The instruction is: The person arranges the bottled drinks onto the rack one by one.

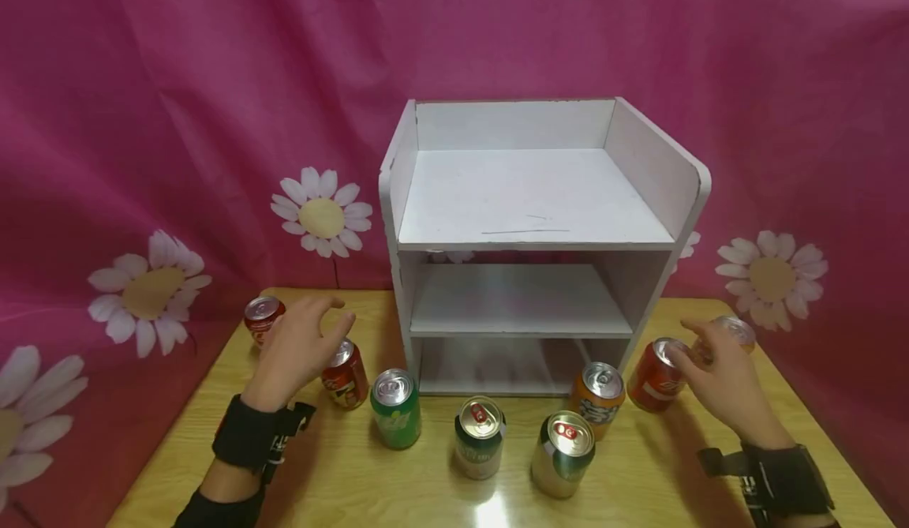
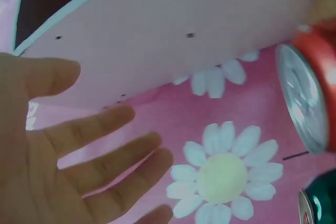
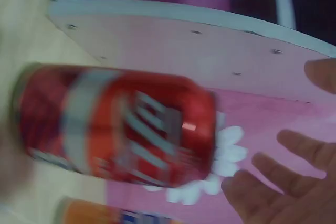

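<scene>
My left hand hovers with relaxed fingers among the cans on the left, holding nothing. Behind it stands a dark red soda can, partly covered, and just right of its fingers another red can. In the left wrist view the fingers are spread, apart from a red can. On the right, my right hand is held beside a red soda can, its fingers loosely bent. The right wrist view shows a gap between that hand and the red can. An orange can is partly hidden behind this hand.
A white three-level shelf stands at the table's back. Before it are a green can, two green-and-silver cans and an orange can. The wooden table meets a pink flowered curtain.
</scene>
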The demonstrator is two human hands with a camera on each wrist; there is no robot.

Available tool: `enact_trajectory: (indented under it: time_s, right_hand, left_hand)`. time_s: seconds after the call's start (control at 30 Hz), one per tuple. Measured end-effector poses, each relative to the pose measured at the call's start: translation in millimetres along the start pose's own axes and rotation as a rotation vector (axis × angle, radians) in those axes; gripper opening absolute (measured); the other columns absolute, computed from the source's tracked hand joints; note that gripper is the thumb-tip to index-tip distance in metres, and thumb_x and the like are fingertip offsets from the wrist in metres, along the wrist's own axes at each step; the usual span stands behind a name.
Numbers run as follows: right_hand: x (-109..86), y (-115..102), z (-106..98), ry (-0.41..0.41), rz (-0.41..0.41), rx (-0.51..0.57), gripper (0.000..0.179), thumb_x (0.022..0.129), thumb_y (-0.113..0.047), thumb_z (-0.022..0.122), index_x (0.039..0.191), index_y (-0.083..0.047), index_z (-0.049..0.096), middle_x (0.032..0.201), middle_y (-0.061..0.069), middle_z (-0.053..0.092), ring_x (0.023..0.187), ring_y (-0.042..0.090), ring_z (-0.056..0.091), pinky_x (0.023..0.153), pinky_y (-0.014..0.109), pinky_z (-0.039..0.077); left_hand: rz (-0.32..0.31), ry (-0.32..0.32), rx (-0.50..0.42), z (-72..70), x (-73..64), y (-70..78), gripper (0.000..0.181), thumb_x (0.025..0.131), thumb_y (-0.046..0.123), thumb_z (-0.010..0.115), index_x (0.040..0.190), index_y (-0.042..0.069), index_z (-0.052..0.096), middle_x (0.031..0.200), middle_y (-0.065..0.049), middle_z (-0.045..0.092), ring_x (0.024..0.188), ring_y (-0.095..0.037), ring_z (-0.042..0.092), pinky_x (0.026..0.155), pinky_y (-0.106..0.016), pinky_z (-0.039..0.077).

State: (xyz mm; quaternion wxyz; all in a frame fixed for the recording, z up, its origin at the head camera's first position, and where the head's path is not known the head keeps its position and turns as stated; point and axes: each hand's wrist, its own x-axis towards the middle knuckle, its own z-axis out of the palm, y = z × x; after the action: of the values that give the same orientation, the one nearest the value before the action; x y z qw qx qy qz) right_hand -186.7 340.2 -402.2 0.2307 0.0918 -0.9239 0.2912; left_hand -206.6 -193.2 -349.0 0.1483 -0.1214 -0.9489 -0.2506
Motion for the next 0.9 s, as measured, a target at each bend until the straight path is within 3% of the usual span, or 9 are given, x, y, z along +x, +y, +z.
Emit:
enact_trajectory:
  time_s: [0.23, 0.43, 0.57, 0.63, 0.73, 0.83, 0.9]
  right_hand:
    - [-9.8, 12.2, 25.2, -0.037, 0.173, 0.123, 0.073, 0.086, -0.022, 0.071, 0.134, 0.016, 0.032, 0.125, 0.037, 0.039, 0.11, 0.05, 0.042, 0.084, 0.063, 0.037]
    - [-15.1, 29.2, 32.0, -0.163, 0.296, 0.246, 0.086, 0.085, -0.023, 0.072, 0.143, 0.009, 0.019, 0.13, 0.035, 0.037, 0.115, 0.047, 0.041, 0.086, 0.049, 0.039]
    - [-14.5, 42.8, 36.2, -0.239, 0.355, 0.338, 0.094, 0.085, -0.021, 0.072, 0.147, 0.005, 0.007, 0.135, 0.035, 0.031, 0.12, 0.048, 0.037, 0.09, 0.051, 0.038]
    - [-14.3, 49.0, 38.4, -0.247, 0.363, 0.364, 0.095, 0.085, -0.019, 0.072, 0.148, 0.004, 0.005, 0.135, 0.035, 0.029, 0.12, 0.048, 0.036, 0.091, 0.051, 0.038]
    - [-14.6, 56.3, 41.1, -0.244, 0.355, 0.368, 0.093, 0.084, -0.018, 0.073, 0.148, 0.003, 0.008, 0.134, 0.032, 0.032, 0.118, 0.043, 0.039, 0.088, 0.033, 0.042]
    - [-13.1, 59.6, 42.3, -0.266, 0.36, 0.392, 0.094, 0.084, -0.017, 0.073, 0.148, 0.002, 0.007, 0.134, 0.03, 0.034, 0.118, 0.04, 0.039, 0.084, 0.025, 0.041]
    - [-11.8, 60.5, 43.6, -0.282, 0.363, 0.406, 0.097, 0.083, -0.016, 0.073, 0.149, 0.001, 0.005, 0.135, 0.031, 0.033, 0.119, 0.041, 0.038, 0.087, 0.03, 0.04]
  left_hand:
    - [-0.027, -0.057, -0.089, 2.7, -8.0, 11.6, 0.041, 0.096, 0.039, 0.053, 0.118, 0.006, 0.062, 0.121, -0.015, 0.058, 0.114, -0.034, 0.052, 0.089, -0.053, 0.044]
    - [-0.048, -0.095, -0.207, 8.9, -11.1, 14.7, 0.038, 0.097, 0.035, 0.052, 0.12, 0.005, 0.061, 0.125, -0.016, 0.055, 0.098, -0.032, 0.062, 0.086, -0.051, 0.046]
    - [-0.044, -0.086, -0.253, 15.2, -10.3, 13.9, 0.036, 0.098, 0.033, 0.052, 0.12, 0.006, 0.06, 0.125, -0.017, 0.054, 0.093, -0.03, 0.064, 0.086, -0.05, 0.047]
    - [-0.045, -0.08, -0.257, 18.9, -10.6, 13.4, 0.038, 0.098, 0.034, 0.052, 0.121, 0.006, 0.06, 0.125, -0.016, 0.054, 0.093, -0.029, 0.064, 0.085, -0.049, 0.047]
    - [-0.045, -0.071, -0.249, 23.1, -12.0, 12.1, 0.04, 0.097, 0.038, 0.051, 0.122, 0.007, 0.06, 0.126, -0.016, 0.054, 0.093, -0.028, 0.064, 0.083, -0.048, 0.048]
    - [-0.046, -0.061, -0.226, 23.2, -11.6, 12.0, 0.04, 0.097, 0.038, 0.052, 0.121, 0.007, 0.061, 0.124, -0.015, 0.055, 0.093, -0.028, 0.064, 0.084, -0.048, 0.048]
    - [-0.051, -0.062, -0.213, 21.6, -10.7, 12.5, 0.039, 0.097, 0.038, 0.053, 0.12, 0.007, 0.062, 0.123, -0.014, 0.056, 0.094, -0.028, 0.063, 0.084, -0.048, 0.047]
